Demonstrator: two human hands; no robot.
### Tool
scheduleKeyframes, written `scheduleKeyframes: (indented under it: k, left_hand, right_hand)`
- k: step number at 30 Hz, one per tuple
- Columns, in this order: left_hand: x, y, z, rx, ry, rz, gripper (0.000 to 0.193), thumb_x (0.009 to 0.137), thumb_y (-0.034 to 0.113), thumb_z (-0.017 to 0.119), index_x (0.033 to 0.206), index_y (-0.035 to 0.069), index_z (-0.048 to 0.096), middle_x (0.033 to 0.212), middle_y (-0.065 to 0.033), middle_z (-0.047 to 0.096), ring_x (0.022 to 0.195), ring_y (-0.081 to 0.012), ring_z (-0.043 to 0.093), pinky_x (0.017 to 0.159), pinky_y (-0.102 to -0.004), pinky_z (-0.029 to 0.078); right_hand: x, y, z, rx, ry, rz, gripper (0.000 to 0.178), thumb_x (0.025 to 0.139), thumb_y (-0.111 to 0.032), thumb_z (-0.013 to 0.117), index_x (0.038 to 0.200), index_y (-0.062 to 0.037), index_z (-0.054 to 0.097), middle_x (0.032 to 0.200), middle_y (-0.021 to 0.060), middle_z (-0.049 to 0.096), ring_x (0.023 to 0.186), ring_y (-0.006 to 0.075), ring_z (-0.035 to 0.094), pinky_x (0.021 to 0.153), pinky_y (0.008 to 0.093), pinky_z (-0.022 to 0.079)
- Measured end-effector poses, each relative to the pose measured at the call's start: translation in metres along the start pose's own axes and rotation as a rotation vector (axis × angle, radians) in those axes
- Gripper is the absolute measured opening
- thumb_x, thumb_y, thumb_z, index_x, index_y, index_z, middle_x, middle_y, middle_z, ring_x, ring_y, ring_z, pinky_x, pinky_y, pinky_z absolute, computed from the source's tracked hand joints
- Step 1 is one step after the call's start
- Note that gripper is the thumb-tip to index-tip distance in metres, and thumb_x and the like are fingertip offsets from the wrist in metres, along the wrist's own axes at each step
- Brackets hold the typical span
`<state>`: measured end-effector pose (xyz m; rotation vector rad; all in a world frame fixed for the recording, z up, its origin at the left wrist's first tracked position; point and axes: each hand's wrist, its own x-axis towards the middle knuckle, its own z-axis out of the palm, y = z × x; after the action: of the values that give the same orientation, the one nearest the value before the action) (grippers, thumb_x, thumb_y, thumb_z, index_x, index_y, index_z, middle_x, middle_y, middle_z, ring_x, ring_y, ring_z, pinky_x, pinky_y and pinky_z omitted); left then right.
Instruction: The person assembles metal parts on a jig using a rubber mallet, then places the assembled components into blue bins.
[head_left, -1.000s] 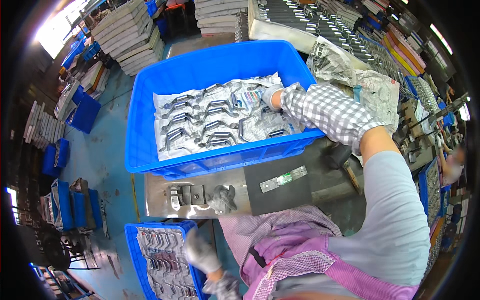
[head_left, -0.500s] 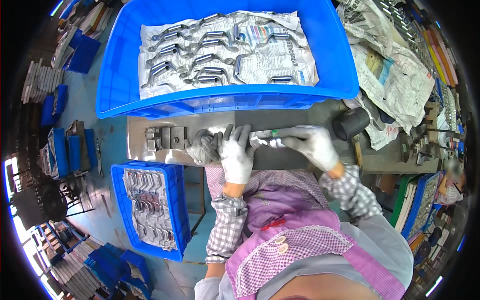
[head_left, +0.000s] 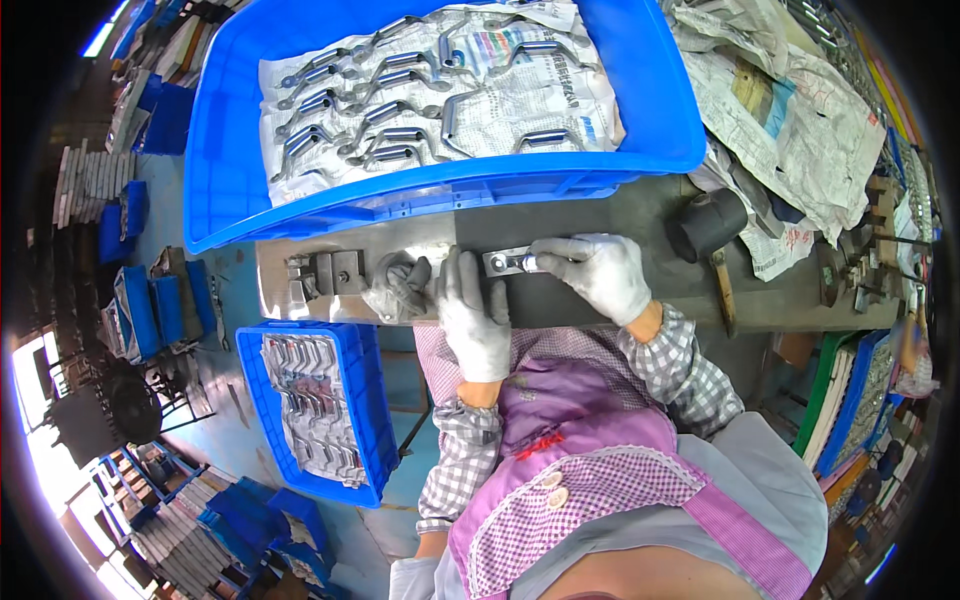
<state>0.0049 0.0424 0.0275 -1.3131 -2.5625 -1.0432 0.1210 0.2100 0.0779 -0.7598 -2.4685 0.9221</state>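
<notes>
My right hand [head_left: 602, 280], in a white glove with grey fingers, is closed on a shiny metal piece [head_left: 508, 262] just above or on the workbench. The piece shows a flat end with a round detail; the rest is hidden under my fingers. Left of it, my gloved left hand [head_left: 474, 318] has its fingers stretched out over the bench, with nothing visible in them. A crumpled grey cloth or glove [head_left: 398, 288] lies beside its fingers. Farther left sits a small metal block fixture [head_left: 345, 273].
Beyond the bench [head_left: 590, 215] stands a big blue bin [head_left: 330, 222] with bent metal handles [head_left: 400, 108] on newspaper. A black-headed mallet [head_left: 708, 225] and crumpled newspaper [head_left: 800, 150] lie at the right. A smaller blue bin [head_left: 372, 420] with similar parts stands lower left.
My right hand has moved a little left and tilted the metal piece, so its flat end now shows. My left hand has drawn slightly away from it, fingers straighter. The view has shifted slightly.
</notes>
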Motion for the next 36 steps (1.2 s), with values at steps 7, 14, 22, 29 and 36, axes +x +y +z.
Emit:
scheduleKeyframes:
  k: [7, 14, 22, 29, 36]
  left_hand:
    - [-0.012, 0.023, 0.022, 0.197, -0.172, 0.037, 0.071, 0.093, 0.019, 0.068, 0.151, -0.005, 0.036, 0.155, -0.0277, 0.04, 0.141, -0.0483, 0.041, 0.118, -0.0615, 0.033]
    - [-0.01, 0.033, 0.042, 0.179, -0.13, 0.068, 0.069, 0.096, 0.021, 0.066, 0.152, -0.002, 0.034, 0.156, -0.0264, 0.04, 0.142, -0.0478, 0.042, 0.116, -0.0652, 0.033]
    - [-0.022, 0.012, 0.016, 0.1, -0.109, -0.054, 0.067, 0.09, 0.022, 0.076, 0.147, -0.001, 0.049, 0.148, -0.0256, 0.051, 0.129, -0.0422, 0.055, 0.102, -0.049, 0.048]
    - [-0.012, 0.02, -0.069, -0.611, -0.233, -0.251, 0.064, 0.086, 0.021, 0.079, 0.144, 0.007, 0.055, 0.111, -0.0184, 0.068, 0.108, -0.0343, 0.066, 0.096, -0.0434, 0.052]
    - [-0.238, -0.231, -0.214, 0.318, 0.299, -0.914, 0.025, 0.095, 0.01, 0.062, 0.116, 0.001, 0.071, 0.098, -0.0225, 0.073, 0.092, -0.0397, 0.07, 0.079, -0.0449, 0.057]
  right_hand:
    - [-0.043, 0.07, -0.011, 0.092, 0.123, 0.118, 0.025, 0.084, -0.014, 0.078, 0.109, -0.015, 0.08, 0.106, 0.0031, 0.072, 0.095, 0.0253, 0.068, 0.083, 0.0381, 0.054]
    - [-0.044, 0.089, -0.008, 0.044, 0.317, -0.046, 0.029, 0.082, -0.015, 0.08, 0.111, -0.0193, 0.078, 0.109, 0.0021, 0.071, 0.091, 0.0242, 0.067, 0.078, 0.039, 0.05]
    - [-0.028, 0.029, -0.012, -0.26, 0.103, -0.066, 0.04, 0.083, -0.022, 0.08, 0.122, -0.0146, 0.074, 0.132, 0.0101, 0.066, 0.101, 0.0322, 0.066, 0.086, 0.0436, 0.05]
    - [-0.024, -0.029, 0.042, 0.001, -0.133, -0.369, 0.045, 0.081, 0.007, 0.067, 0.124, -0.0086, 0.073, 0.115, 0.0155, 0.071, 0.103, 0.0358, 0.069, 0.088, 0.0447, 0.056]
    - [-0.004, -0.052, 0.064, -0.004, -0.353, -0.275, 0.031, 0.092, 0.002, 0.065, 0.122, -0.0014, 0.071, 0.118, 0.0154, 0.072, 0.11, 0.0302, 0.068, 0.1, 0.0388, 0.052]
